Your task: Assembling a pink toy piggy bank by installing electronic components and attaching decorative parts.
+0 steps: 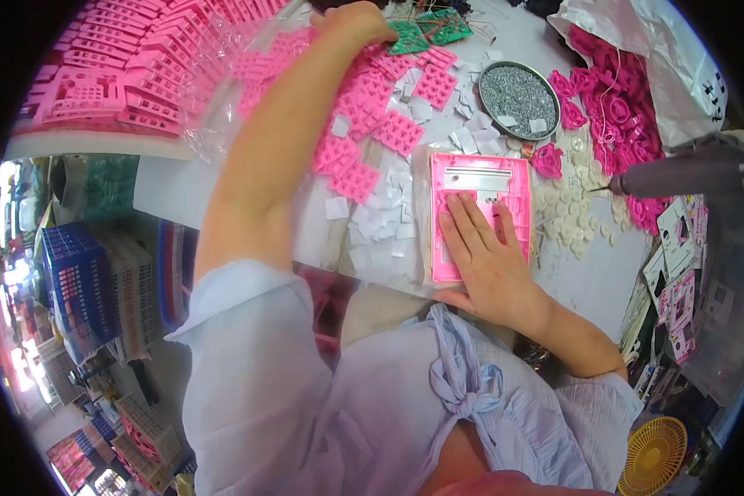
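My right hand (489, 263) lies palm down with fingers stretched out over a pink plastic case (520, 186). The shell is open-topped, with a shiny metal strip (477, 178) across its far end, and rests on a clear-wrapped block. My left arm reaches far forward, putting my left hand (357, 23) at the top edge of the view. Right beside that hand are green circuit boards (408, 38) with thin wires. Its fingers are mostly hidden, so any hold there cannot be made out. Pink keypad sheets (398, 132) are heaped under and beside the left forearm.
A round tin of small metal screws (518, 99) stands beyond the case. White paper squares (380, 219) and pale round discs (568, 221) lie scattered. A dark electric screwdriver (686, 175) points in from the right, near pink rose-shaped pieces (628, 124). Pink shells (153, 70) fill the far left.
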`<state>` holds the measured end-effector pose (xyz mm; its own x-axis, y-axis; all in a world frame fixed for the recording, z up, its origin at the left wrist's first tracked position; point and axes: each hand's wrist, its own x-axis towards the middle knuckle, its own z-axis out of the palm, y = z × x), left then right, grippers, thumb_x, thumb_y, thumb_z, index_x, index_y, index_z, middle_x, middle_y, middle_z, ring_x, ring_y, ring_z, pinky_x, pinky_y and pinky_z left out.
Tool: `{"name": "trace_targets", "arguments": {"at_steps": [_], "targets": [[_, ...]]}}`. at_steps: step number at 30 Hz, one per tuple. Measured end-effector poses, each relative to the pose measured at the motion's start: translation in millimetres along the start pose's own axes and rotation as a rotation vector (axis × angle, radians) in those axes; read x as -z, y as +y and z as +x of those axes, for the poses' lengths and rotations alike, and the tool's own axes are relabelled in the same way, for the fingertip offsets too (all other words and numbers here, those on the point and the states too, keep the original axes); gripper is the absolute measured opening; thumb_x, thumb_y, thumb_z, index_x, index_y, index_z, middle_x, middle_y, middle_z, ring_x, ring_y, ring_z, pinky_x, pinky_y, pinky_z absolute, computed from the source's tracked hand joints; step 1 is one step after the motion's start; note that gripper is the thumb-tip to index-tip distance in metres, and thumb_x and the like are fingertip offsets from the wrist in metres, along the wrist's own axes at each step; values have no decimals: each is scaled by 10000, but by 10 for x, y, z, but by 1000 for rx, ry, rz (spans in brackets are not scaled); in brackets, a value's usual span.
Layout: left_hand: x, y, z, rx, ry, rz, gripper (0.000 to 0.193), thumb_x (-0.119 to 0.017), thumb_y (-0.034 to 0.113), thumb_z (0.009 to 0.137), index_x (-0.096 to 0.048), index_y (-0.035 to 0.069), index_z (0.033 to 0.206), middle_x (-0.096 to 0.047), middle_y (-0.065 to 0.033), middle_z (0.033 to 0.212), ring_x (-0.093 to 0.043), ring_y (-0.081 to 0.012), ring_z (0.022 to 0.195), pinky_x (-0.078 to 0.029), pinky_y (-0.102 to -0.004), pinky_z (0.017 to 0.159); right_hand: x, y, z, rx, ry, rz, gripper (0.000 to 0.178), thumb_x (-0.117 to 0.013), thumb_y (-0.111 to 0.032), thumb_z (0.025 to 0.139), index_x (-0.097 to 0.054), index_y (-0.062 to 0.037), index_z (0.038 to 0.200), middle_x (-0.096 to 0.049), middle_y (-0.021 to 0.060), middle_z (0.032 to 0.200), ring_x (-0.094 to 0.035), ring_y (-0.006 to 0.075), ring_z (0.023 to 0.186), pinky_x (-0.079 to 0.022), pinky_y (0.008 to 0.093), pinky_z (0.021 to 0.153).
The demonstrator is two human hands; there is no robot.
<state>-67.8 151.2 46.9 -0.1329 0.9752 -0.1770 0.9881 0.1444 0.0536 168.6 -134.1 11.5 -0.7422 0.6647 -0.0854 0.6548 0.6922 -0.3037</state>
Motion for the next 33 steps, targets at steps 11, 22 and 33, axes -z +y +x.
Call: {"name": "trace_targets", "arguments": {"at_steps": [11, 22, 33], "targets": [[-47, 13, -982, -1105, 1074, -448, 266, -763, -5, 717, -644, 90, 935, -657, -53, 892, -624, -259, 845, -462, -379, 776, 291, 573, 481, -224, 491, 1818, 537, -667, -258, 934, -514, -31, 1395, -556, 87, 1382, -533, 219, 1276, -459, 440, 1058], [-349, -213, -2490, -348, 215, -1713, 260, -686, 2, 864, -636, -13, 1118, -634, -107, 1166, -591, -221, 1115, -494, -389, 946, 628, 451, 916, -71, 270, 1712, 208, -694, -197, 948, -665, -63, 1104, -670, 7, 1011, -663, 112, 893, -559, 300, 700], [-797, -448, -2556, -280, -125, -2006, 221, -559, 130, 1024, -587, 13, 1209, -692, -137, 1029, -645, -166, 794, -520, -297, 613, 448, 248, 320, 84, 833, 468, 210, -801, -93, 814, -598, -46, 783, -596, 76, 711, -578, 169, 646, -420, 303, 545]]}}
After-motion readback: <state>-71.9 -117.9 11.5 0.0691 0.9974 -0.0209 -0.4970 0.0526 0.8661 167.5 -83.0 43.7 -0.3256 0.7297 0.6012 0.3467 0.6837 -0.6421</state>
